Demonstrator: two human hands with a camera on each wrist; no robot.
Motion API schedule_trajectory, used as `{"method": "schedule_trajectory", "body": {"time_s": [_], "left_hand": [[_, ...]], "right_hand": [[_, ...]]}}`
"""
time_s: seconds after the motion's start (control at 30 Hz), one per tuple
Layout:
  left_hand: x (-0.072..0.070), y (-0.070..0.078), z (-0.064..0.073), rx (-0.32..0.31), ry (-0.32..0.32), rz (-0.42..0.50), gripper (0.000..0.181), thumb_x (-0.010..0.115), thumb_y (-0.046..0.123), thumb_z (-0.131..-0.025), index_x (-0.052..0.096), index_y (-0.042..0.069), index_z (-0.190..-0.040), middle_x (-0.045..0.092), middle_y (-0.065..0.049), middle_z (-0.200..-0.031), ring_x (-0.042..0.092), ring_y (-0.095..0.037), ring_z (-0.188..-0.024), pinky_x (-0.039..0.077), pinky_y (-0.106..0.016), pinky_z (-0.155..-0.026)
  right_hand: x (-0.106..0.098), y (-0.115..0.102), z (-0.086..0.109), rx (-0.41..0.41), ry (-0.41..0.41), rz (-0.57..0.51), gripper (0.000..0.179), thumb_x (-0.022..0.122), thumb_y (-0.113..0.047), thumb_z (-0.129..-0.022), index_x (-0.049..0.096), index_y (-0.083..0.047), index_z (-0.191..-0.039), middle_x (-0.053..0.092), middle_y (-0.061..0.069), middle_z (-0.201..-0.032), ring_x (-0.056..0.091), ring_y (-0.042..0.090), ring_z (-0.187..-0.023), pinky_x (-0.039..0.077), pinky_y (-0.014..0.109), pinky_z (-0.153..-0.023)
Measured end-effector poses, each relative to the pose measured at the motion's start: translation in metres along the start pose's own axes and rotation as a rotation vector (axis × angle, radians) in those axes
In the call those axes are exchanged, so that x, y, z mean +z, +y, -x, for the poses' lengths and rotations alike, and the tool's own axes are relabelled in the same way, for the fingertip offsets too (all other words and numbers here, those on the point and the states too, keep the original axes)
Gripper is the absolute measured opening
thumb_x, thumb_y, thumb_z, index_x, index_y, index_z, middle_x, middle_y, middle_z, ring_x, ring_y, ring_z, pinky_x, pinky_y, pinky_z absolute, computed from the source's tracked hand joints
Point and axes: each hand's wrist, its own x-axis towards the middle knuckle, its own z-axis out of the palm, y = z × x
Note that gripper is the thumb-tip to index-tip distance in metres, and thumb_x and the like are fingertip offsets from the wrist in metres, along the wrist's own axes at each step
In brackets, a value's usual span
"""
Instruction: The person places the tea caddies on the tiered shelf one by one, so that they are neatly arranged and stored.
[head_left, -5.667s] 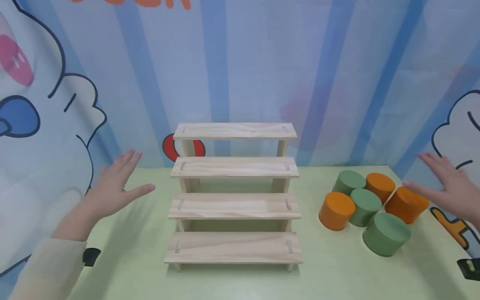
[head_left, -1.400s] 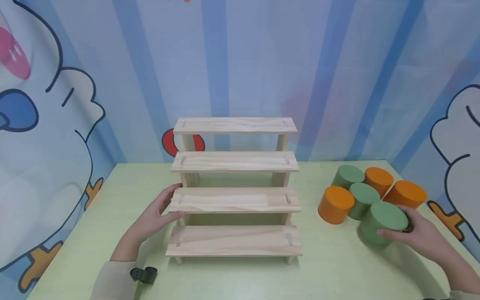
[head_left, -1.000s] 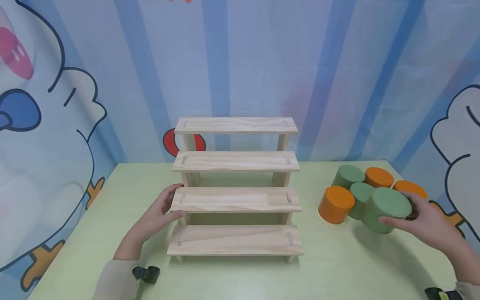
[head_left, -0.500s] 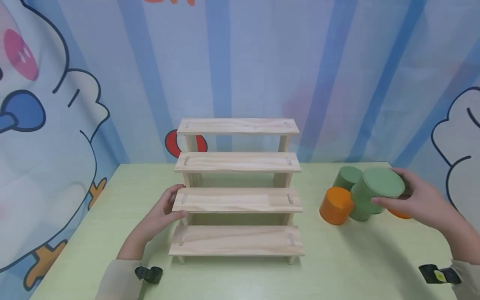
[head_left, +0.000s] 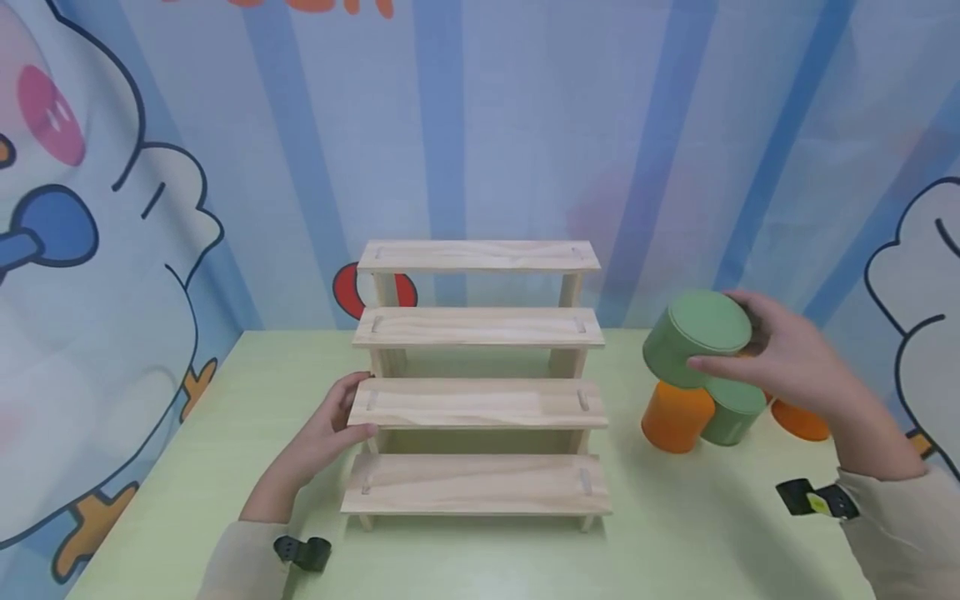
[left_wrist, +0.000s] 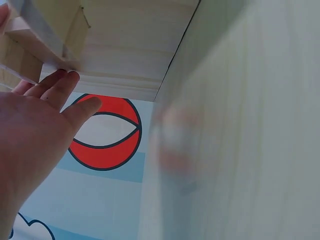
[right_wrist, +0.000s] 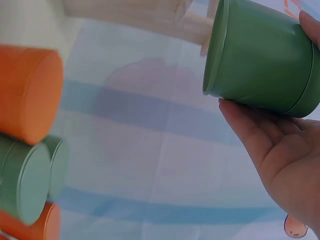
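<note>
Left hand (head_left: 318, 442) first, thumb and fingers parted, gripping the left end of one four-tiered wooden rack (head_left: 480, 402). Right: three orange tins (head_left: 677, 422), partly hidden, two green tins (head_left: 733, 412); above, the right hand (head_left: 791, 362), fingers wide, holds a third green tin (head_left: 697, 333).

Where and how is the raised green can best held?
Hold the green can round its cylindrical wall, probably from the right, as the right hand does: no handle shows, and that leaves its top and base clear.
</note>
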Motion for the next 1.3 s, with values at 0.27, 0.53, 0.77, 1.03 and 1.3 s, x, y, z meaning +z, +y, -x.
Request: {"method": "schedule_trajectory", "body": {"time_s": [0.27,0.53,0.77,1.03,1.3], "left_hand": [[0.001,0.000,0.000,-0.007,0.019,-0.016,0.072,0.060,0.009,-0.092,0.015,0.002,-0.148,0.031,-0.023,-0.150,0.034,-0.039,-0.133,0.033,-0.053,-0.106],[0.000,-0.003,0.000,0.005,0.023,-0.004,0.072,0.060,0.008,-0.092,0.016,0.001,-0.148,0.033,-0.023,-0.148,0.036,-0.038,-0.132,0.036,-0.048,-0.106],[0.000,-0.003,0.000,-0.002,0.017,0.024,0.073,0.062,0.007,-0.091,0.017,0.002,-0.148,0.034,-0.024,-0.149,0.045,-0.025,-0.125,0.043,-0.019,-0.093],[-0.001,-0.004,-0.001,-0.007,0.012,0.028,0.072,0.062,0.008,-0.091,0.019,0.004,-0.148,0.036,-0.025,-0.148,0.050,-0.009,-0.117,0.045,-0.021,-0.092],[-0.001,-0.007,-0.003,-0.029,0.023,0.021,0.073,0.064,0.010,-0.091,0.020,0.007,-0.148,0.036,-0.022,-0.149,0.044,-0.035,-0.127,0.041,-0.046,-0.102]], "right_hand": [[0.011,-0.031,-0.015,-0.054,0.008,-0.016,0.087,0.077,-0.041,-0.080,0.032,-0.011,-0.148,0.049,0.015,-0.134,0.055,0.033,-0.110,0.048,0.051,-0.086],[0.024,-0.053,-0.031,-0.090,0.023,-0.072,0.080,0.078,-0.036,-0.080,0.038,-0.011,-0.144,0.053,0.012,-0.131,0.058,0.028,-0.107,0.052,0.041,-0.084],[0.035,-0.071,-0.045,-0.119,0.010,-0.137,0.080,0.077,-0.037,-0.081,0.037,-0.010,-0.144,0.052,0.013,-0.132,0.056,0.030,-0.111,0.050,0.047,-0.088],[0.053,-0.091,-0.064,-0.140,0.016,-0.197,0.077,0.079,-0.040,-0.077,0.043,-0.014,-0.140,0.054,0.007,-0.130,0.057,0.025,-0.113,0.049,0.046,-0.090],[0.075,-0.110,-0.082,-0.162,-0.002,-0.272,0.078,0.081,-0.042,-0.075,0.045,-0.015,-0.139,0.055,0.005,-0.127,0.057,0.022,-0.112,0.048,0.044,-0.092]]}}
